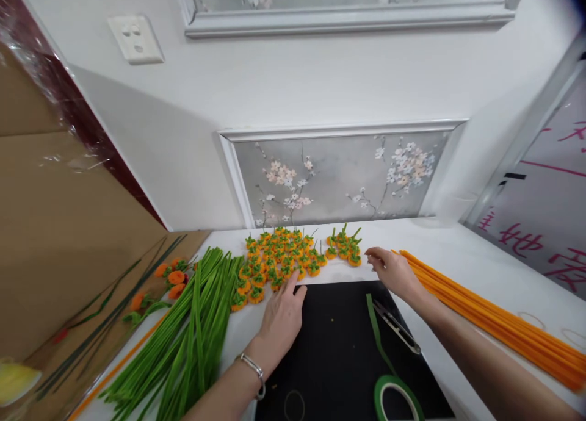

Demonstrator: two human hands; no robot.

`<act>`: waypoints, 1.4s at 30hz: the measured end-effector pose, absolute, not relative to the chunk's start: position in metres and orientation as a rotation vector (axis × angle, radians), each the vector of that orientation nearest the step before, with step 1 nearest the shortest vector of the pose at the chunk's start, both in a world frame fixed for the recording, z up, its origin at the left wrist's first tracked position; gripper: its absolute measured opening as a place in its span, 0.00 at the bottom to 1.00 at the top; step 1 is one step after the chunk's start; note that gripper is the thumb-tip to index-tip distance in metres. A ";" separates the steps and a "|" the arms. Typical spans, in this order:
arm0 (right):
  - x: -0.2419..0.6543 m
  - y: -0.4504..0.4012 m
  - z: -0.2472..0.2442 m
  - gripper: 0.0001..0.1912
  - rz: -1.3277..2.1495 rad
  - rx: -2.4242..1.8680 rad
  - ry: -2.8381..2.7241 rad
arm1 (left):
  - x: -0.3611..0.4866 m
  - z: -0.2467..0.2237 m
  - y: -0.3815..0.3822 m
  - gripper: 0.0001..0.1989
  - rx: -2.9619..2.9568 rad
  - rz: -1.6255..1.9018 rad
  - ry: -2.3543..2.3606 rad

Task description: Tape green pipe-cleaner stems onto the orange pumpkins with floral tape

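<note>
My left hand (284, 311) reaches forward with fingers spread over the left edge of the black mat; its index fingertip meets the front of a cluster of small orange flower heads (270, 259) with green bases turned up. I see nothing held in it. My right hand (390, 269) is just right of a smaller group of orange flower heads (342, 243) with upright green stems. Its fingers are loosely bent and apart, with nothing visible between them. Beside its wrist lies a bundle of orange pipe cleaners (485, 314).
A black mat (334, 341) lies in front, bearing thread snips (397, 327) and a roll of green tape (382, 392). Green pipe cleaners (192, 329) are piled left. Farther left are finished orange flowers (176, 277) and cardboard (68, 226). A wall (329, 85) stands behind the table.
</note>
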State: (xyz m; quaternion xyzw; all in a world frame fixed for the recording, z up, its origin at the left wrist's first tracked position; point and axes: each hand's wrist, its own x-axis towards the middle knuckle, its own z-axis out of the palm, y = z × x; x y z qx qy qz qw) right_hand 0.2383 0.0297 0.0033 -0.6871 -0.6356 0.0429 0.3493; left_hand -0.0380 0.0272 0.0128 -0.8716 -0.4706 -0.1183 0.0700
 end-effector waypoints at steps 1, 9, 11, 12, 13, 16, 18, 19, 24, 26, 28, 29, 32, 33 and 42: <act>0.240 0.031 0.004 0.13 0.114 -1.771 -1.637 | -0.037 0.014 0.024 0.18 -2.679 -0.416 -1.409; 0.237 0.058 0.007 0.16 0.084 -1.716 -1.633 | 0.001 0.016 -0.001 0.16 -3.401 -1.031 -1.685; 0.236 0.063 0.005 0.16 0.075 -1.728 -1.638 | 0.010 0.015 0.000 0.15 -3.447 -1.156 -1.916; 0.235 0.064 0.005 0.17 0.069 -1.736 -1.641 | 0.013 0.014 0.002 0.15 -3.446 -1.237 -1.998; 0.234 0.066 0.005 0.17 0.061 -1.743 -1.645 | 0.016 0.013 0.003 0.14 -3.441 -1.328 -2.052; 0.229 0.072 0.008 0.19 0.039 -1.755 -1.662 | 0.018 0.010 0.006 0.15 -3.403 -1.573 -2.209; 0.225 0.076 0.011 0.17 0.032 -1.752 -1.681 | 0.017 0.008 0.008 0.19 -3.346 -1.664 -2.360; 0.224 0.079 0.012 0.15 0.031 -1.747 -1.694 | 0.016 0.008 0.008 0.21 -3.304 -1.707 -2.445; 0.223 0.081 0.013 0.12 0.038 -1.712 -1.742 | 0.011 0.006 0.008 0.27 -3.136 -1.865 -2.677; 0.222 0.074 0.016 0.12 0.034 -1.693 -1.751 | 0.009 0.006 0.006 0.27 -3.141 -1.862 -2.661; 0.220 0.062 0.022 0.13 0.026 -1.658 -1.773 | 0.006 0.006 0.005 0.27 -3.153 -1.875 -2.616; 0.219 0.054 0.025 0.13 0.024 -1.632 -1.794 | 0.004 0.006 0.005 0.26 -3.153 -1.898 -2.587; 0.211 0.028 0.032 0.14 0.044 -1.551 -1.884 | -0.002 0.005 0.006 0.24 -3.079 -2.042 -2.517; 0.208 0.020 0.034 0.13 0.059 -1.528 -1.920 | -0.004 0.004 0.007 0.23 -3.016 -2.105 -2.507; 0.183 0.000 0.030 0.14 0.103 -1.400 -2.078 | -0.007 -0.007 0.016 0.17 -2.739 -2.424 -2.305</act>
